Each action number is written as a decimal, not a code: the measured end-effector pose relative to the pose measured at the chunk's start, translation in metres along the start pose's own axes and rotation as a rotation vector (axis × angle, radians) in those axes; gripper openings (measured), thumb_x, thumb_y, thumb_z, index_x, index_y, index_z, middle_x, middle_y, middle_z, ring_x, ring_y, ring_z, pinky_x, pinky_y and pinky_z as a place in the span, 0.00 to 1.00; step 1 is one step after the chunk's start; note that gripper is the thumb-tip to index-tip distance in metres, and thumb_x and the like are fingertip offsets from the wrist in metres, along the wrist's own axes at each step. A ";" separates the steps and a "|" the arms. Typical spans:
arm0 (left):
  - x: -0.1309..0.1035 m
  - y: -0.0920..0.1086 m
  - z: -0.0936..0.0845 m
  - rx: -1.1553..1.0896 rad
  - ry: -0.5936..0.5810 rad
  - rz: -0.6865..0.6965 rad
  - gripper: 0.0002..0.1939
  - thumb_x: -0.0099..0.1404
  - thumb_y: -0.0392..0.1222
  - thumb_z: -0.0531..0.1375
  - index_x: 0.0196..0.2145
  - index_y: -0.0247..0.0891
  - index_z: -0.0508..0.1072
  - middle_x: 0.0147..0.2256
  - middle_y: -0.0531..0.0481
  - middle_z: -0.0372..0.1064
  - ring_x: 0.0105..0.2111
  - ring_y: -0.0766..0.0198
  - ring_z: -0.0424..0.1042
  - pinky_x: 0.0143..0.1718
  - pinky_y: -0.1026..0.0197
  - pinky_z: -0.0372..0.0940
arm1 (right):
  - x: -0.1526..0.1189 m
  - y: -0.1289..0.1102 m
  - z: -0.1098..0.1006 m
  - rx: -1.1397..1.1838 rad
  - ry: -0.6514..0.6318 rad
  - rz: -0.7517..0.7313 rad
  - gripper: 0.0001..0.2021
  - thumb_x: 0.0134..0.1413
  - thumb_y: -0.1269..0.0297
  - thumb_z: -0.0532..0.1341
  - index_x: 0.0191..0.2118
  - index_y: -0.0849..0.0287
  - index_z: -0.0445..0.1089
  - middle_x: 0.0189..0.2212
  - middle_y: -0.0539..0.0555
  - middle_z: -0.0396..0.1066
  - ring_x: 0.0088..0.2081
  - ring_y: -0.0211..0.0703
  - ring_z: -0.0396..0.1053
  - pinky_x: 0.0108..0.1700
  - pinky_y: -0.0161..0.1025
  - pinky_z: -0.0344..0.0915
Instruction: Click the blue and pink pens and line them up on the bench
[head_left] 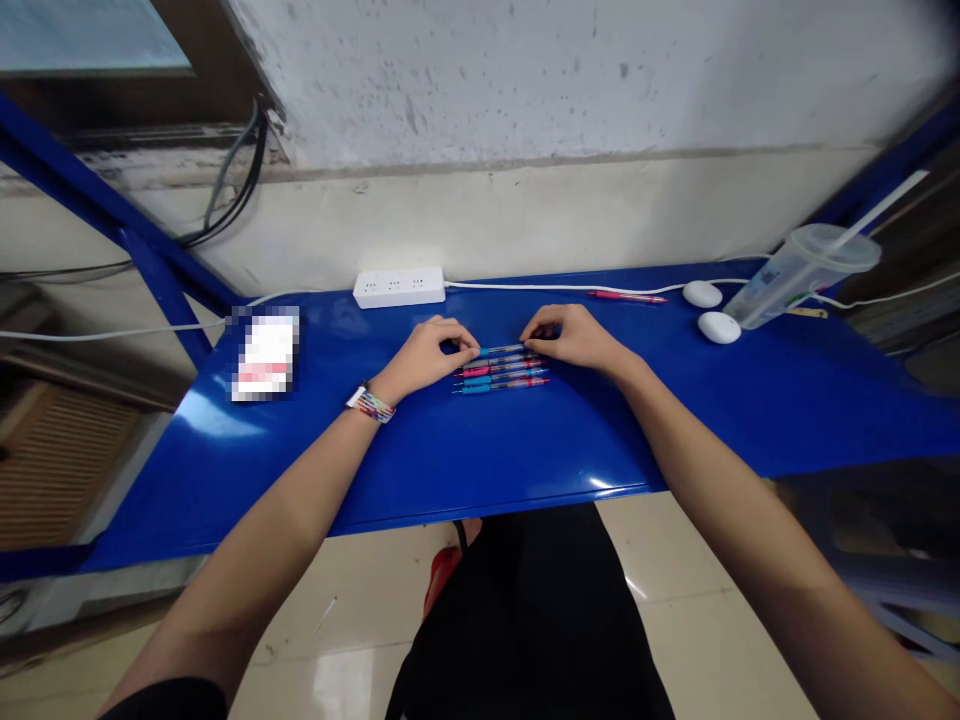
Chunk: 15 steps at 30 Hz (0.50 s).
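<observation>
At the far left of the shiny blue bench (450, 460) is a white and red thing (264, 358), too blurry to name. Next, by the wall, sits a long white plastic power strip (400, 287) with a white cord.

Then comes the left hand (427, 350). Its thumb and finger are close together, pinching the left end of a thin pen with a blue grip and a clear body (506, 351). This pen is at the top of a neat little stack of lines, on the side near the wall. Under it, more thin pens lie side by side, all pointing the same way. One has a red grip (476, 371), and the lowest one has a blue grip (476, 388). I count about five in all, but they are so close that I cannot be sure.

The right hand (574, 335) has its thumb and finger nearly shut at the top pen's right end, so the two hands seem to hold it together. The row looks mostly straight already.

Past that hand, one slim red pen (628, 296) lies alone near the wall, not in the row. Farther right are two round white things (703, 294) and a see-through plastic cup (795, 275) with a white straw.
</observation>
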<state>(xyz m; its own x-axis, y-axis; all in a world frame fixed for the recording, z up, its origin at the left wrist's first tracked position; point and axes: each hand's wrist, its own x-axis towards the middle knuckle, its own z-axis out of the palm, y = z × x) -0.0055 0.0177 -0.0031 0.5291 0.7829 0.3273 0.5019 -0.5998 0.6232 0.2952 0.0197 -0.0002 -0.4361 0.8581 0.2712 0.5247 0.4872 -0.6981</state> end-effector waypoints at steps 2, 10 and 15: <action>0.000 -0.002 0.001 0.020 -0.008 0.008 0.04 0.70 0.42 0.68 0.37 0.46 0.85 0.37 0.49 0.83 0.42 0.52 0.77 0.50 0.48 0.68 | 0.000 0.000 0.000 0.000 -0.003 -0.015 0.08 0.55 0.67 0.68 0.36 0.57 0.86 0.36 0.57 0.83 0.36 0.47 0.75 0.42 0.44 0.69; 0.001 -0.004 0.001 0.053 -0.026 0.041 0.06 0.70 0.39 0.66 0.37 0.45 0.85 0.39 0.50 0.85 0.42 0.53 0.77 0.53 0.47 0.67 | -0.001 0.004 0.000 -0.005 -0.034 -0.002 0.07 0.55 0.68 0.67 0.36 0.58 0.86 0.34 0.55 0.82 0.34 0.45 0.74 0.40 0.42 0.68; 0.001 -0.002 -0.001 0.064 -0.038 0.032 0.08 0.74 0.42 0.64 0.38 0.45 0.84 0.41 0.48 0.85 0.45 0.51 0.78 0.54 0.47 0.68 | -0.003 -0.004 0.002 -0.045 0.016 -0.066 0.07 0.56 0.68 0.67 0.36 0.59 0.85 0.35 0.55 0.80 0.35 0.45 0.73 0.41 0.42 0.67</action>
<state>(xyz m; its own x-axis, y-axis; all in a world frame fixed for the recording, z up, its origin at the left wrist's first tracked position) -0.0070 0.0197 -0.0035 0.5704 0.7573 0.3180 0.5268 -0.6344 0.5658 0.2929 0.0146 0.0010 -0.4595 0.8260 0.3265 0.5277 0.5496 -0.6477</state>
